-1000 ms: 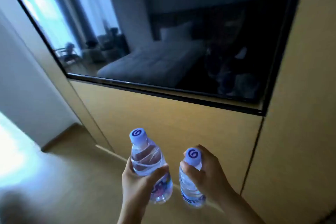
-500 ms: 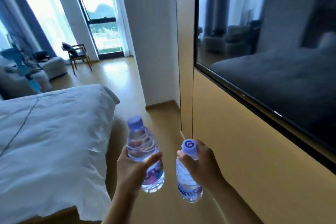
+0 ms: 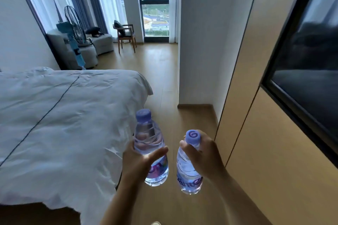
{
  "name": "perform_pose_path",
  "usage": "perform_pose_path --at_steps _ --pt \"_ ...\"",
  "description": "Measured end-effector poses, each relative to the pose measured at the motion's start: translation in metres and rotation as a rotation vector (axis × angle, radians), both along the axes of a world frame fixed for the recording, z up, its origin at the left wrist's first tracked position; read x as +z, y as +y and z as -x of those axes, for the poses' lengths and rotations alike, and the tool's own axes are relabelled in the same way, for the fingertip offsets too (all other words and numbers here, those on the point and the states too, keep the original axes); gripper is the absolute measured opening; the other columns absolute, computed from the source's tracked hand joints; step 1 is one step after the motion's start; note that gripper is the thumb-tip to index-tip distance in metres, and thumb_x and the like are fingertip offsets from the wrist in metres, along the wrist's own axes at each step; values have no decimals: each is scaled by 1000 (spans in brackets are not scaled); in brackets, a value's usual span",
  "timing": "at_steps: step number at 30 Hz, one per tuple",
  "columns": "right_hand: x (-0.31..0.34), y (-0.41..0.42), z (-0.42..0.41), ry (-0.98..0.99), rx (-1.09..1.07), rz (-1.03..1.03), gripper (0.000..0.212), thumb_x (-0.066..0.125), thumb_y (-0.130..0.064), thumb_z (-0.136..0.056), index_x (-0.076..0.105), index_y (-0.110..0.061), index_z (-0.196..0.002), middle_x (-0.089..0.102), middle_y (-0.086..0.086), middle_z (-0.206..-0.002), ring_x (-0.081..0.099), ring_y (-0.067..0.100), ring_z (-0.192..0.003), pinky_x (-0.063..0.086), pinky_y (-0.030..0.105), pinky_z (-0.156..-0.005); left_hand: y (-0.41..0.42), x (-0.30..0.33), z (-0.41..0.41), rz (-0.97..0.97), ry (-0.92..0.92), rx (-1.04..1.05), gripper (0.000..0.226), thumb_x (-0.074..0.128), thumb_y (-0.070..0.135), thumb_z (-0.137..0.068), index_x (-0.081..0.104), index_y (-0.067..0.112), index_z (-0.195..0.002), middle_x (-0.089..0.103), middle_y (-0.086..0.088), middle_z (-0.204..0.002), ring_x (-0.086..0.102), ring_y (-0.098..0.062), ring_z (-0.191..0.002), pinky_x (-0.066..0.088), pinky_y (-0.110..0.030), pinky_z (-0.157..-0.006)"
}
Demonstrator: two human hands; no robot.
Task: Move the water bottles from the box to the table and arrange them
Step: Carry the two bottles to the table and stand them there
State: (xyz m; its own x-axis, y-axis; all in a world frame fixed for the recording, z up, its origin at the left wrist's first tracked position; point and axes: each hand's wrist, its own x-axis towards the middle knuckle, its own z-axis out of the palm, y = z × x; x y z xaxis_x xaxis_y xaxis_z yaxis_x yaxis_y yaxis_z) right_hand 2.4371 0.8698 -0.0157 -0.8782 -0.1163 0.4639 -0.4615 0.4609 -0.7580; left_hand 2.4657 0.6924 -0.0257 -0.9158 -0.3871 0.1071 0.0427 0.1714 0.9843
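- While both hands are raised over the wooden floor [image 3: 164,71], each one carries a clear water bottle with a purple cap.
- The left hand [image 3: 139,164] wraps around the middle of the left bottle [image 3: 149,144], thumb across the near side and fingers showing through the plastic on the far side.
- That bottle stands nearly upright, tipped a little away, its base hanging below the hand in the air.
- The right hand [image 3: 204,157] grips the right bottle [image 3: 189,171] high up, fingers curled around the neck just under the cap, which shows a white swirl mark.
- The lower part of this bottle, with its printed label, hangs free beneath the hand.
- The two bottles are close side by side but not touching, the left one held a bit higher and farther.
- A bed [image 3: 64,124] with a rumpled white cover fills the left side, its corner just left of the left hand.
- On the right runs a tan wall panel [image 3: 274,160] carrying a dark screen [image 3: 307,71] that reflects the room.
- Far off, a wooden chair [image 3: 126,36] stands by a tall window [image 3: 155,5], with a standing fan [image 3: 74,29] and a grey sofa [image 3: 86,49] at the far left.
- No table and no box are in view.
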Motion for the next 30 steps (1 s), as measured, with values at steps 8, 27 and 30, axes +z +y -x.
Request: perform_pose_path --at_steps 8,27,30 --pt "10 -42 176 -10 -19 -5 20 44 -56 -70 43 -36 -68 46 -15 -60 51 0 -58 36 9 -58 -44 10 190 23 4 -77 60 82 50 -37 63 30 -89 70 15 -88 67 -8 -85 53 -33 -83" --pt "20 -94 623 -38 -59 10 24 63 -22 -86 49 -22 -67 48 -16 -56 57 -3 -57 37 0 -55 -97 4 636 129 -17 -110 50 78 47 -48 52 37 -90 58 28 -87 59 5 -78 42 -1 -62" --pt "30 -99 699 -15 -50 4 23 65 -18 -83 51 -22 -66 48 -18 -56 56 2 -53 38 1 -55 -98 17 700 153 -24 -93 64 74 51 -49 51 31 -105 60 16 -99 61 -7 -87 46 -12 -82"
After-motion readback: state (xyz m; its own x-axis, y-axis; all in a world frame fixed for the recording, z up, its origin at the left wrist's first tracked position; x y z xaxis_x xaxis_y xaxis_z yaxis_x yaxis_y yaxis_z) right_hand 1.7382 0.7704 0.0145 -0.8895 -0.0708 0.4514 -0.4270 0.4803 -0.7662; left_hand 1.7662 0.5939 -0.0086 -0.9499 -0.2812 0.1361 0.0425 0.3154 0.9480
